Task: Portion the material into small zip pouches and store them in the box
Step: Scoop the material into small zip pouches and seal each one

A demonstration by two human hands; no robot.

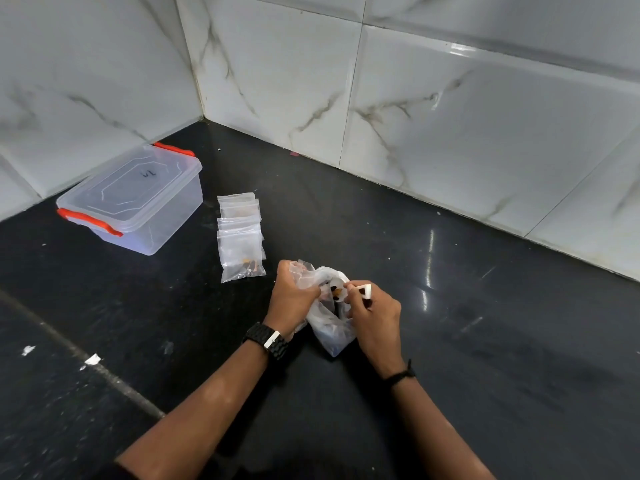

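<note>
A clear plastic bag [332, 329] with dark material in it stands on the black counter [485, 341] in front of me. My left hand [292, 297] grips a small clear zip pouch [301, 271] against the bag's mouth. My right hand [375, 315] holds a small white scoop [363, 291] whose round cup, with orange and dark bits in it, sits at the bag's opening. To the upper left, a row of several overlapping zip pouches [240, 237] lies flat, some holding a little dark and orange material. The clear box [133, 199] with orange latches stands at the far left, lid on.
White marble-look tiled walls [450, 116] meet in a corner behind the counter. A pale seam [86, 358] with small white scraps crosses the counter at the lower left. A black watch is on my left wrist and a thin black band on my right.
</note>
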